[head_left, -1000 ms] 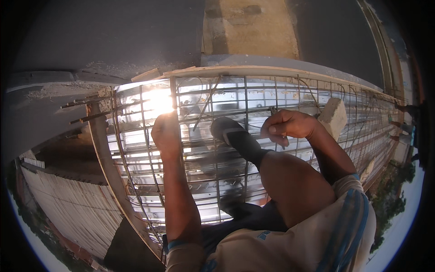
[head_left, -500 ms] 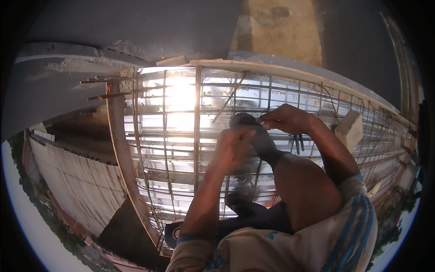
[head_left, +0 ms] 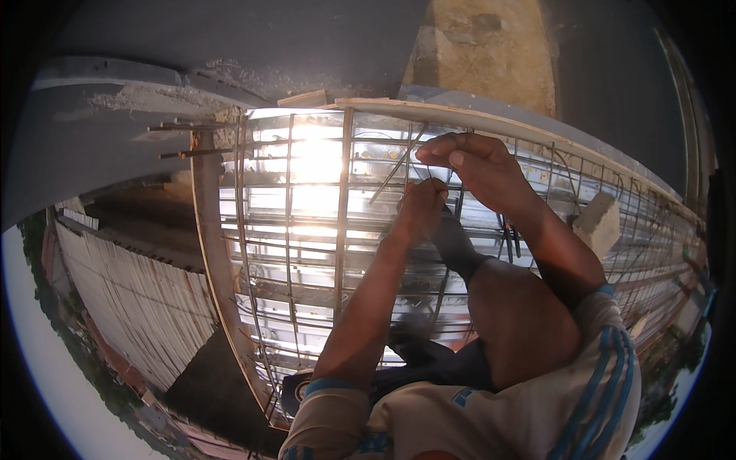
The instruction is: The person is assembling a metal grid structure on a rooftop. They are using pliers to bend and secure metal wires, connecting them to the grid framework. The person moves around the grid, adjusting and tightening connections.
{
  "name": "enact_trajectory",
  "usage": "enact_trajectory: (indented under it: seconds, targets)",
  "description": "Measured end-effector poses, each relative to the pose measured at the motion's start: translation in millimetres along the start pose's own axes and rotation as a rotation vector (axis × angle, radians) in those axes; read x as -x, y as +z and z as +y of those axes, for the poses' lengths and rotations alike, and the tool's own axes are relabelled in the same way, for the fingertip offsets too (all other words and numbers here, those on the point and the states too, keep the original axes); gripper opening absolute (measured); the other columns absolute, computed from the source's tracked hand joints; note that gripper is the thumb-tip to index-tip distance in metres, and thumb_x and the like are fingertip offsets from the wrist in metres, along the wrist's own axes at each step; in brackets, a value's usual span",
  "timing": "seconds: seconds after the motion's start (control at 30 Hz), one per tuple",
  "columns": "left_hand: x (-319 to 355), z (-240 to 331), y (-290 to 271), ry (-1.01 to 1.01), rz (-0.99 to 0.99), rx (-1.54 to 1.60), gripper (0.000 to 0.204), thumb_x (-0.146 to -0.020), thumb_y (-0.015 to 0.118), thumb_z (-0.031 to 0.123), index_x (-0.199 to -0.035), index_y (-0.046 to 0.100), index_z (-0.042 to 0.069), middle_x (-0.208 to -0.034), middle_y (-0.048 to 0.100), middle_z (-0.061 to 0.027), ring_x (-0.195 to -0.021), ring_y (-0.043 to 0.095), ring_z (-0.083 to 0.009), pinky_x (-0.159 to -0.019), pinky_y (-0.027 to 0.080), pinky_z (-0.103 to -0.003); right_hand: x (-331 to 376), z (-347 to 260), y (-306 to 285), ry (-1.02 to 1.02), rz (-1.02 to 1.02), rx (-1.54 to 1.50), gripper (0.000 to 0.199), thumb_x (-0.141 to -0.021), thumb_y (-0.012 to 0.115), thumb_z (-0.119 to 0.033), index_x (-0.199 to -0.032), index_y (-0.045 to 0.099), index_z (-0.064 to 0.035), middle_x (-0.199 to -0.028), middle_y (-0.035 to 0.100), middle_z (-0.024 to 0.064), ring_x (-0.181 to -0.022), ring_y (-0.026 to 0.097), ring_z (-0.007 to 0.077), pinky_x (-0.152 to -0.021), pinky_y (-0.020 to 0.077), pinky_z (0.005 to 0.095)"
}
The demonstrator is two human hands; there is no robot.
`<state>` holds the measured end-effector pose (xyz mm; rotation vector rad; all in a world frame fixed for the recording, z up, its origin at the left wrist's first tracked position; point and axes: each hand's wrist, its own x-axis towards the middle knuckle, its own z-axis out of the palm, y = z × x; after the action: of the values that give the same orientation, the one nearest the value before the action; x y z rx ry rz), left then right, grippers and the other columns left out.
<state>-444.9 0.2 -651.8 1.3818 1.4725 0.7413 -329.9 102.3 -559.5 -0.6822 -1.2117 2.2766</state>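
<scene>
Closed in a pinch, my left hand (head_left: 422,208) is low over the steel rebar grid (head_left: 343,207), beside my dark-covered foot. A thin wire (head_left: 427,172) seems to run up from it toward my right hand, though it is faint against the glare. My right hand (head_left: 484,167) is higher and a little to the right, its fingers curled together at the wire's upper end. A dark pliers-like tool (head_left: 507,236) stands among the bars below my right wrist. One short loose bar (head_left: 395,170) lies slanted across the grid, left of my hands.
A pale block (head_left: 596,224) sits on the grid beside my right forearm. Wooden boards (head_left: 208,230) edge the formwork, with bar ends (head_left: 184,153) jutting out at the left. Beyond are a dark grey surface (head_left: 230,38) and a corrugated roof (head_left: 138,284) lower down. Sun glare blurs the metal sheeting.
Both hands have moved away from me, toward the far edge of the grid. My right hand has lifted and drawn apart from the left. The view has shifted slightly.
</scene>
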Motion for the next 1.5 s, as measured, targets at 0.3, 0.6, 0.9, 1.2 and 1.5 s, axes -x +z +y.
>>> enact_trajectory:
  seconds: [0.3, 0.6, 0.9, 1.2, 1.5]
  targets:
    - [27.2, 7.5, -21.1, -0.087, -0.153, -0.183, 0.016, -0.087, 0.057, 0.016, -0.086, 0.066, 0.002, -0.092, 0.063, -0.0175, -0.093, 0.059, -0.0341, -0.081, 0.047, -0.042, 28.8, 68.1, -54.2, 0.379, -0.317, 1.147, 0.031, -0.097, 0.046, -0.029, -0.101, 0.063, -0.0029, -0.085, 0.062, 0.0133, -0.086, 0.061, 0.0242, -0.077, 0.0465, 0.0404]
    - [32.2, -3.2, -17.3, -0.105, 0.082, -0.105, 0.029, -0.083, 0.064, 0.013, -0.11, 0.058, 0.002, -0.109, 0.059, -0.0151, -0.102, 0.056, -0.0322, -0.092, 0.045, -0.039, 49.8, 47.4, -46.2, 0.667, -0.268, 0.653, 0.038, -0.095, 0.049, -0.034, -0.097, 0.065, 0.0, -0.071, 0.061, 0.0059, -0.071, 0.059, 0.0171, -0.072, 0.0471, 0.0334]
    - [58.1, -20.0, 36.7, -0.432, 0.245, 1.332, 0.082, -0.091, 0.06, 0.038, -0.144, 0.017, -0.007, -0.136, 0.041, -0.0259, -0.125, 0.043, -0.0344, -0.105, 0.035, -0.04, 52.6, 52.2, -39.9, 0.646, -0.269, 0.125, 0.028, -0.095, 0.053, -0.021, -0.097, 0.062, 0.0056, -0.074, 0.059, 0.008, -0.07, 0.061, 0.019, -0.067, 0.0516, 0.0324]
    - [42.3, -38.0, 23.5, -0.447, 0.573, 0.417, 0.073, -0.093, 0.056, 0.041, -0.143, 0.025, -0.003, -0.136, 0.044, -0.0222, -0.126, 0.043, -0.032, -0.103, 0.035, -0.041, 55.1, 62.1, -36.9, 0.718, -0.177, -0.246, 0.026, -0.096, 0.054, -0.019, -0.099, 0.061, 0.0065, -0.08, 0.062, 0.0095, -0.069, 0.061, 0.0187, -0.062, 0.0534, 0.0342]
    - [26.2, -24.5, 38.5, -0.281, 0.114, 0.73, 0.044, -0.098, 0.051, 0.033, -0.13, 0.041, 0.004, -0.118, 0.054, -0.0123, -0.108, 0.055, -0.0262, -0.084, 0.049, -0.04, 34.1, 81.9, -25.7, 0.318, -0.044, -0.471, 0.026, -0.096, 0.054, -0.018, -0.109, 0.059, 0.004, -0.101, 0.063, 0.0137, -0.095, 0.063, 0.0228, -0.088, 0.0521, 0.0411]
